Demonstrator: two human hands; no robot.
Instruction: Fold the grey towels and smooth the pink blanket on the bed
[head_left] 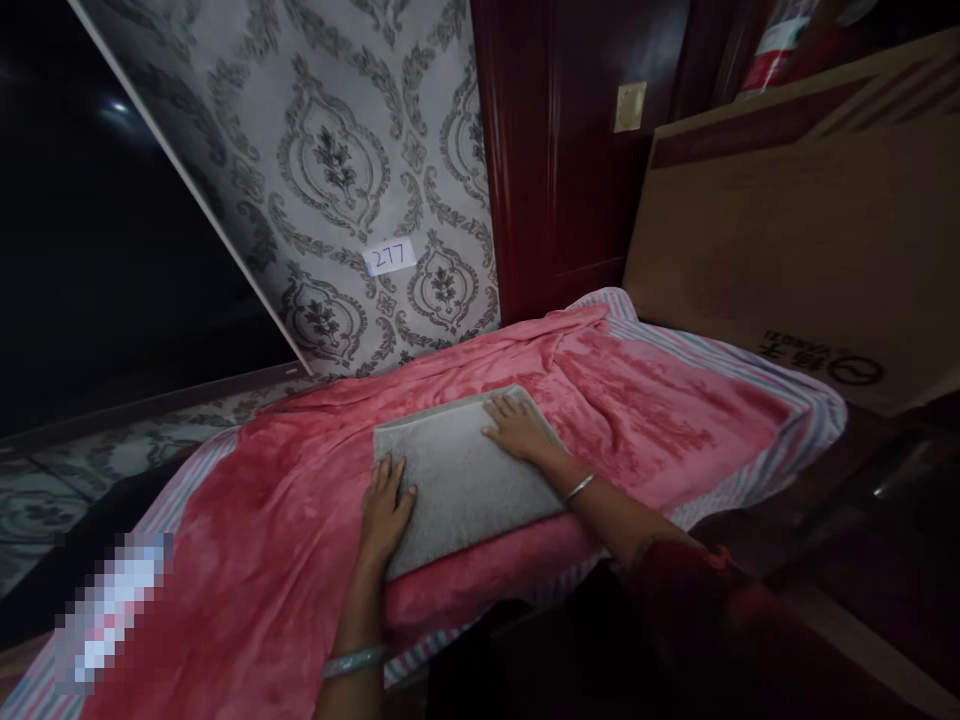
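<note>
A grey folded cloth, towel-like [465, 480], lies flat on a pink plush blanket [292, 520]. My left hand [386, 510] rests on the cloth's left edge, fingers spread and pointing away from me. Near the far right corner my right hand [516, 425] lies flat on the cloth with its fingers apart. Neither hand grips anything. Folded layers show along the cloth's far edge.
Striped fabric [814, 420] shows under the blanket's edges. Behind stand a patterned wall [337, 190] with a paper label [390, 256] and a dark red door [570, 150]. A large cardboard box [787, 220] is at right, a dark screen [112, 220] at left.
</note>
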